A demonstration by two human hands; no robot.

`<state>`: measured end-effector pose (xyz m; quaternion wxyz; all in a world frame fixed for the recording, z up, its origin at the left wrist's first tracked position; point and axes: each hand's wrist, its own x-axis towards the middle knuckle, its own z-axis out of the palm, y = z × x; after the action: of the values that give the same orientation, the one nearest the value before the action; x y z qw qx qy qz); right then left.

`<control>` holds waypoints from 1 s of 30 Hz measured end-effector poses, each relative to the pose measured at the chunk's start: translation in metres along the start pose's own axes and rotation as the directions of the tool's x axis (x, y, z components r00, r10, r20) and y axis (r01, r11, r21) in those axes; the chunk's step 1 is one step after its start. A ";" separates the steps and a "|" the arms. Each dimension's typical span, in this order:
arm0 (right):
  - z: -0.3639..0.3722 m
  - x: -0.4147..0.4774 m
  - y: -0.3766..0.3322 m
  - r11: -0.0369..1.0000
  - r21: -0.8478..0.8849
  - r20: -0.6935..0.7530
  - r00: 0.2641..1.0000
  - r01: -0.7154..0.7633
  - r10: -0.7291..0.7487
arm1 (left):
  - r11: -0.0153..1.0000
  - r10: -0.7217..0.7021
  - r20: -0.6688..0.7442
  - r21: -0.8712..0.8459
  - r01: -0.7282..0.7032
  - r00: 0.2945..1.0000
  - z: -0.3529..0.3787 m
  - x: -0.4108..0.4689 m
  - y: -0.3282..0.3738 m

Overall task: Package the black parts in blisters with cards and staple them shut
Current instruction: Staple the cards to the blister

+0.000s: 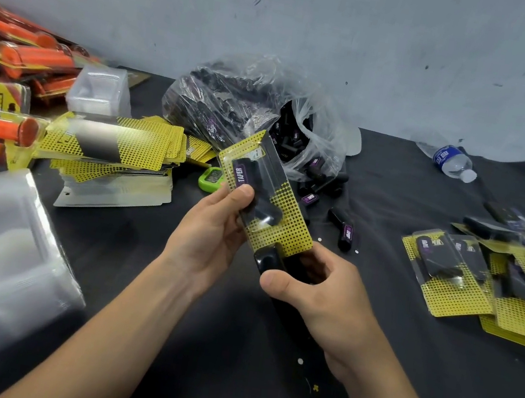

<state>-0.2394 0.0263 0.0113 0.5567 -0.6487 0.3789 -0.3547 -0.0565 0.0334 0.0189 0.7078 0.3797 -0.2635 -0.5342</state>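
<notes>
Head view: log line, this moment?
left hand: holds clear blister with yellow dotted card, black part | right hand: grips black stapler at card's bottom

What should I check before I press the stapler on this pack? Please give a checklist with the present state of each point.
1. Black part inside the blister pack: ok, it lies under the clear cover.
2. Yellow card in place: ok, it shows behind the part.
3. Left hand holds the pack: ok, thumb on the front.
4. Stapler at the pack's lower edge: ok, right hand grips it there.
5. Edge fully inside the stapler's mouth: cannot tell, hidden.
6. Right fingers away from the staple point: cannot tell.
</notes>
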 end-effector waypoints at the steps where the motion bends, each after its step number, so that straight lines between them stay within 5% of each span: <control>1: 0.000 0.000 0.000 1.000 0.003 -0.004 1.000 0.002 -0.002 | 1.000 0.012 0.014 0.007 -0.012 1.000 -0.001 0.000 0.000; 20: 0.000 0.002 -0.001 0.998 0.045 -0.021 0.999 0.032 -0.031 | 0.997 0.050 0.072 0.051 -0.054 0.996 0.001 -0.003 -0.004; 30: 0.009 0.005 0.001 0.989 0.137 -0.180 0.983 0.050 -0.025 | 0.996 0.077 0.134 0.042 -0.083 0.988 0.004 -0.002 -0.007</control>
<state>-0.2297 0.0260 0.0095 0.5582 -0.5804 0.3888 -0.4476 -0.0638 0.0333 0.0156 0.7007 0.3492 -0.3372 -0.5229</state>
